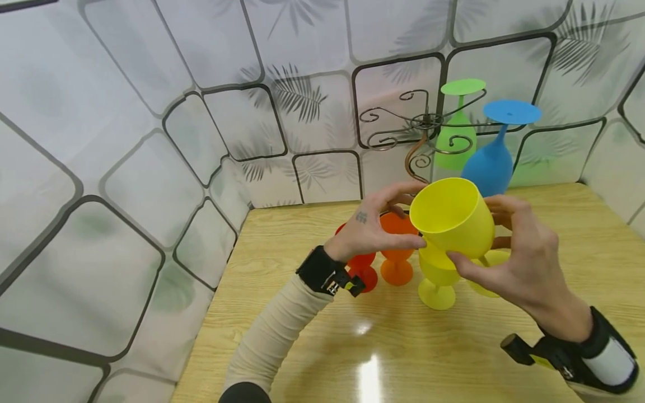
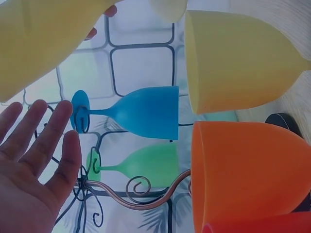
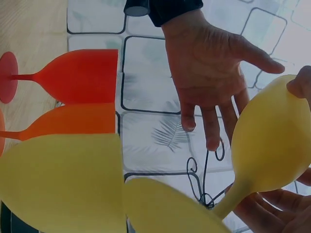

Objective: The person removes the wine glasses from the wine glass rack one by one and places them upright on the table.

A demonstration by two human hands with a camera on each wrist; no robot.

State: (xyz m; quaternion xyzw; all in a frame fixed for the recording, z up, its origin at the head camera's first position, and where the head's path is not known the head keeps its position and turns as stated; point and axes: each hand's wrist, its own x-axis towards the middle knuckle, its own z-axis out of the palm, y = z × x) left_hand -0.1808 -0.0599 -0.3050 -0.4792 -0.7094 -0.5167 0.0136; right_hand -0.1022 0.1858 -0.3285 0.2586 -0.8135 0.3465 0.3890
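the right hand (image 1: 529, 252) curls its thumb and fingers around a matte yellow stemmed goblet with a rounded bowl (image 1: 461, 226), pinching it by the bowl; the goblet is held tilted above the table, its mouth leaning toward the left hand (image 1: 370, 224). that hand is spread, palm turned to the goblet and thumb near the rim; whether the thumb touches it i cannot tell. below, on the pale wood-grain table (image 1: 322, 358), a matching upright yellow goblet (image 1: 436, 295), a bright orange stemmed goblet (image 1: 397, 270) and a red stemmed goblet (image 1: 365, 277) stand in a row, running from right to left. behind them rises a bronze-coloured metal stand with curled arms (image 1: 427, 120), from which a light green goblet (image 1: 456, 134) and a blue goblet (image 1: 489, 168) hang upside down by their feet.
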